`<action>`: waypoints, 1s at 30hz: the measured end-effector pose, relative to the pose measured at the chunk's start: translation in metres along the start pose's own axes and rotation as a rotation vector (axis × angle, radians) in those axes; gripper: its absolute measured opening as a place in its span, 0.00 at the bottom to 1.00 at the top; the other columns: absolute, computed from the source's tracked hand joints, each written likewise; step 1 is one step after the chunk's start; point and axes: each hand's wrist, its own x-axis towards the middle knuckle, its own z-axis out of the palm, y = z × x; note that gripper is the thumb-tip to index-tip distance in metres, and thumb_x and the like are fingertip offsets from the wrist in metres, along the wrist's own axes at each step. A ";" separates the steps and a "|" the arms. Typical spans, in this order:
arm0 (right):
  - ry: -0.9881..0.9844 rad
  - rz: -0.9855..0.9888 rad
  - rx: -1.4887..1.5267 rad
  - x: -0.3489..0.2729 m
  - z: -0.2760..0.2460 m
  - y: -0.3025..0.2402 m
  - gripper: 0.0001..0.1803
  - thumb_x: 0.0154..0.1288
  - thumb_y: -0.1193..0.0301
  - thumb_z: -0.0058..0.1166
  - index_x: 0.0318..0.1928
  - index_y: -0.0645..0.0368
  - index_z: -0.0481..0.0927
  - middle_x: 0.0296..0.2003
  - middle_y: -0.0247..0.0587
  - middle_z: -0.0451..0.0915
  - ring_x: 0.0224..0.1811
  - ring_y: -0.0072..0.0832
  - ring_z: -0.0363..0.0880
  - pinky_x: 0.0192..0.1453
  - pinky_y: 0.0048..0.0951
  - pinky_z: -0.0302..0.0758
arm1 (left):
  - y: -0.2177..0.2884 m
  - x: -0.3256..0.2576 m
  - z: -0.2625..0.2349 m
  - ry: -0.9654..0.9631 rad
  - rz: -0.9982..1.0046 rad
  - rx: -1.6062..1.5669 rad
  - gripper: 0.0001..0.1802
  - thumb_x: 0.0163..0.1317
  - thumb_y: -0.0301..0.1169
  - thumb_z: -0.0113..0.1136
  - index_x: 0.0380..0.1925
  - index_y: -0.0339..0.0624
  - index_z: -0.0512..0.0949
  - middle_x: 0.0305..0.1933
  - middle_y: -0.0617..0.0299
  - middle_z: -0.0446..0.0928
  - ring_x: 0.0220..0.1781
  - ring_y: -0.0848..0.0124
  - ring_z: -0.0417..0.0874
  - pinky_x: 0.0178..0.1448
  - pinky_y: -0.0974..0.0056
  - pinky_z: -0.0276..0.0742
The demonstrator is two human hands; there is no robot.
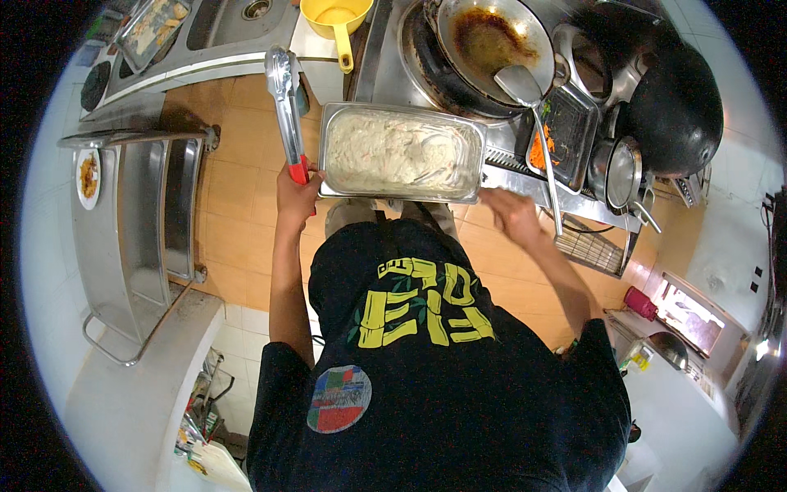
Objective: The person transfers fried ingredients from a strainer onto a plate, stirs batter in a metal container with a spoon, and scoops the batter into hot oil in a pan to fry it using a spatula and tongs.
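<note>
A rectangular metal pan (399, 197) of pale, thick batter-like mix (389, 152) is level in front of my waist. My left hand (295, 190) is closed around red-handled metal tongs (284, 102), which point away from me. Its thumb side is also at the pan's near left corner, and the fingers under the pan are hidden. At the near right corner is my right hand (515, 215), its fingers bent and a little blurred. Whether those fingers grip the rim or are just beside it, I cannot tell.
Ahead on the stove are an oily wok (471, 41) with a long-handled spatula (518, 84) and a black tray (574, 123) with orange shreds. A strainer (623, 172) is further right. A yellow dipper (336, 16) sits by the sink. On the left, a metal cart (123, 238) bears a plate (88, 197).
</note>
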 end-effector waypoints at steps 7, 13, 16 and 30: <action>0.326 0.230 0.200 0.036 -0.003 -0.036 0.12 0.64 0.85 0.49 0.44 0.65 0.83 0.39 0.50 0.85 0.36 0.43 0.85 0.38 0.35 0.81 | -0.009 0.000 0.006 -0.007 -0.006 -0.107 0.14 0.59 0.21 0.65 0.42 0.37 0.72 0.34 0.62 0.76 0.25 0.77 0.75 0.24 0.70 0.73; 0.361 0.533 0.298 0.020 0.034 -0.029 0.08 0.69 0.79 0.50 0.43 0.64 0.82 0.38 0.51 0.84 0.38 0.43 0.84 0.41 0.33 0.80 | -0.011 -0.001 0.007 -0.003 -0.011 -0.031 0.14 0.59 0.20 0.65 0.43 0.37 0.71 0.35 0.61 0.76 0.26 0.76 0.76 0.23 0.70 0.73; 0.351 0.810 0.625 0.013 0.034 -0.033 0.13 0.76 0.71 0.47 0.44 0.65 0.83 0.32 0.45 0.84 0.33 0.29 0.81 0.36 0.30 0.76 | -0.014 -0.001 0.006 -0.031 -0.034 -0.087 0.14 0.58 0.20 0.65 0.42 0.37 0.72 0.35 0.61 0.77 0.25 0.77 0.76 0.23 0.70 0.73; 0.339 0.947 1.127 0.078 0.096 -0.063 0.14 0.76 0.67 0.47 0.44 0.63 0.83 0.22 0.38 0.76 0.17 0.18 0.67 0.20 0.25 0.62 | -0.013 0.002 0.006 0.007 -0.022 -0.008 0.13 0.58 0.20 0.66 0.41 0.36 0.74 0.34 0.61 0.78 0.26 0.76 0.77 0.25 0.68 0.74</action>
